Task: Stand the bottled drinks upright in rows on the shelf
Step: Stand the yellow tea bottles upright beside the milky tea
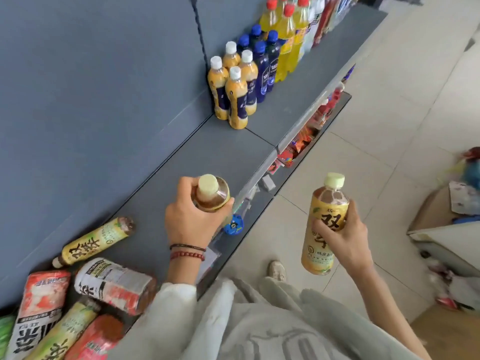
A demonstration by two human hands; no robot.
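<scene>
Soft, even daylight fills the scene, brightest on the pale floor tiles (389, 100) toward 2 o'clock and flatter on the grey shelf (220, 152), with only weak, diffuse shadows. The wide lens warps the edges (the standing bottles (236, 100) at 12 o'clock seem to lean). Blur smears the lying bottles (78, 307) at 8 o'clock and the clutter (454, 229) at 3 o'clock, while the tea bottle (327, 203) in the right hand (342, 240) is fairly crisp, its label readable, and the one in the left hand (189, 216) is a little softer.
</scene>
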